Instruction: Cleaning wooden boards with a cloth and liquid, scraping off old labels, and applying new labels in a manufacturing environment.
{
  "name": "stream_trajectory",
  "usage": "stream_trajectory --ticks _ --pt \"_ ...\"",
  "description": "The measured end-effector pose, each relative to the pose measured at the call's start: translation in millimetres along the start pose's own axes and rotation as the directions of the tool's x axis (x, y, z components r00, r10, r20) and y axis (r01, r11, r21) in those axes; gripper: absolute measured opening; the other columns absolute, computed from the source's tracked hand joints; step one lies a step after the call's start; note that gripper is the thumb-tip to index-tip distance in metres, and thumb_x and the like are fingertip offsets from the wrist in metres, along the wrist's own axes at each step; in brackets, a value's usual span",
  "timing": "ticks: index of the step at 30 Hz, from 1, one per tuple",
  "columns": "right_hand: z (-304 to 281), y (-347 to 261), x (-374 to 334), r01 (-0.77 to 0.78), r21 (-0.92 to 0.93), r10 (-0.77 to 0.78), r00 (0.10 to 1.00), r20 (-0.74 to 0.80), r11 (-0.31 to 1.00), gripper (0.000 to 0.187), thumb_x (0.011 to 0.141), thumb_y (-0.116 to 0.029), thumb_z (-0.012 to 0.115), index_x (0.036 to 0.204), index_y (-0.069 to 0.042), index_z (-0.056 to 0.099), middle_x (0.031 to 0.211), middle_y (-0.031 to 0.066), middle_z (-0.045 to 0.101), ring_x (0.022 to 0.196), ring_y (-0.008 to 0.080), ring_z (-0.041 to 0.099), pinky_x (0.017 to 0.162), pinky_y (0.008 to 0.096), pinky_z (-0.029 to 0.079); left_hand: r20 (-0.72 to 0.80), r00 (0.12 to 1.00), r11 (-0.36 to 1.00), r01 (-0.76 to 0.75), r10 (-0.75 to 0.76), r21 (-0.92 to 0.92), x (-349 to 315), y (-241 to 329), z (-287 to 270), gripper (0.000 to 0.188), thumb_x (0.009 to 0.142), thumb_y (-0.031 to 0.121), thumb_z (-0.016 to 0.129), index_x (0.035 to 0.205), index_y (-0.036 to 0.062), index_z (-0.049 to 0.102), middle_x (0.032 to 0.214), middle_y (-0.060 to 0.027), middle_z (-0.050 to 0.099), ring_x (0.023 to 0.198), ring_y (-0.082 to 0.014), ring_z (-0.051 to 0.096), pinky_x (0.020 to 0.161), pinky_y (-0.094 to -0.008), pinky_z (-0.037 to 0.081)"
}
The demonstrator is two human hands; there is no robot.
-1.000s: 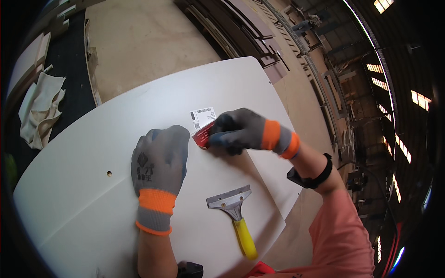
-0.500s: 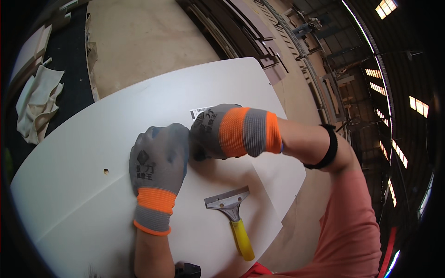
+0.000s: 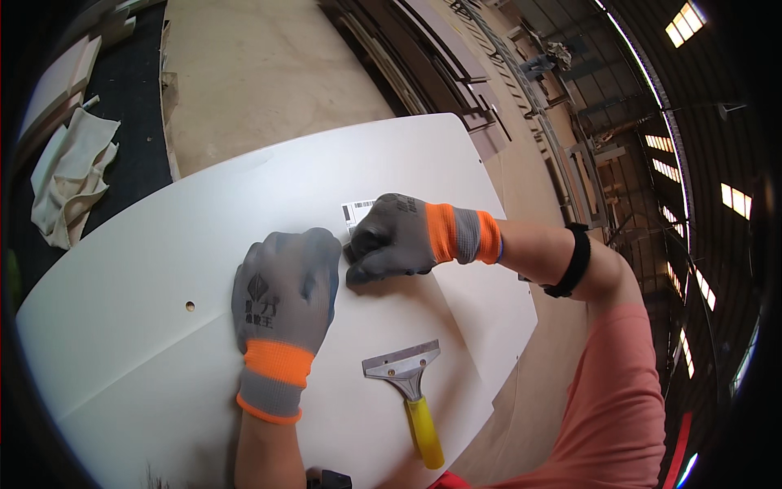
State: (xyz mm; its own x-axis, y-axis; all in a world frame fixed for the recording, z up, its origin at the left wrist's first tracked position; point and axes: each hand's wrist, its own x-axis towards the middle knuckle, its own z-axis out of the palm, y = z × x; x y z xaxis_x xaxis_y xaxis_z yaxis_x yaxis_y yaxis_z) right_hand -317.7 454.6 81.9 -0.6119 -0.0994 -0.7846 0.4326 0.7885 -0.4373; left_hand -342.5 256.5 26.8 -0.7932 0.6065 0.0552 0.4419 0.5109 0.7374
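Note:
A large white panel (image 3: pixel 147 236) with a curved edge lies under both hands. My left hand (image 3: pixel 285 277), in a grey glove with an orange and grey cuff, rests on it with fingers curled under. What those fingers hold, if anything, is hidden. Just to the right, my right hand (image 3: pixel 393 243), gloved alike, is closed in a pinch, and a small dark piece at its fingertips is too unclear to name. Partly behind that hand is a white barcode label (image 3: pixel 357 213) on the panel. Nearer to me lies a scraper (image 3: pixel 422 428) with a yellow handle and wide metal head.
A small hole (image 3: pixel 190 306) pierces the panel at left. A crumpled whitish cloth (image 3: pixel 73 179) lies on a dark surface at far left. Beyond the panel are a brown board (image 3: pixel 261 73) and stacked dark strips (image 3: pixel 407 57). A person (image 3: pixel 544 61) is far off.
My right hand has turned and drawn a little to the right, so its thumb and more of the label show. The left hand keeps nearly the same pose. The scraper stays put.

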Motion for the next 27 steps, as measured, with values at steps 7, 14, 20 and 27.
stream_trajectory --ticks 7,14,20,27 --pt "-1 20 -19 0.308 0.150 -0.281 0.943 -0.175 0.940 0.022 0.087 -0.022 0.067 0.076 -0.002 0.067 0.056 0.0022 0.056 0.044 0.0096 0.051 0.041 0.0254 0.040 -0.032 0.999 0.998 -0.034 0.033 -0.054 4 -2 14 0.016 0.087 0.018 0.061 0.098 0.0070 0.061 0.092 -0.0110 0.060 0.085 -0.0307 0.057 0.076 -0.0413 0.047" --pt "-1 31 -55 0.108 -0.386 -0.227 0.934 -0.277 0.916 0.049 0.076 -0.054 0.075 0.092 -0.008 0.064 0.083 0.0082 0.066 0.074 0.0226 0.066 0.068 0.0327 0.054 0.009 1.000 0.998 -0.009 0.008 0.055 4 2 8 0.015 0.083 0.017 0.063 0.096 0.0097 0.061 0.092 -0.0094 0.058 0.087 -0.0298 0.057 0.076 -0.0408 0.047" --pt "5 -37 -26 -0.146 -0.551 0.133 0.989 -0.063 0.822 0.033 0.086 -0.045 0.067 0.096 -0.014 0.067 0.086 0.0087 0.068 0.085 0.0244 0.068 0.075 0.0330 0.054 -0.036 0.999 0.999 -0.038 0.039 0.007 6 0 25 0.019 0.082 0.018 0.063 0.100 0.0115 0.062 0.094 -0.0092 0.059 0.089 -0.0293 0.057 0.077 -0.0405 0.047" --pt "-3 -23 1 0.160 -0.509 -0.167 0.985 0.032 0.846 0.021 0.087 -0.030 0.065 0.091 -0.011 0.069 0.082 0.0071 0.069 0.074 0.0267 0.067 0.070 0.0330 0.053 -0.026 1.000 0.999 0.002 -0.001 0.048 -1 4 -1 0.020 0.090 0.020 0.061 0.102 0.0042 0.065 0.098 -0.0127 0.061 0.088 -0.0323 0.058 0.077 -0.0409 0.048"
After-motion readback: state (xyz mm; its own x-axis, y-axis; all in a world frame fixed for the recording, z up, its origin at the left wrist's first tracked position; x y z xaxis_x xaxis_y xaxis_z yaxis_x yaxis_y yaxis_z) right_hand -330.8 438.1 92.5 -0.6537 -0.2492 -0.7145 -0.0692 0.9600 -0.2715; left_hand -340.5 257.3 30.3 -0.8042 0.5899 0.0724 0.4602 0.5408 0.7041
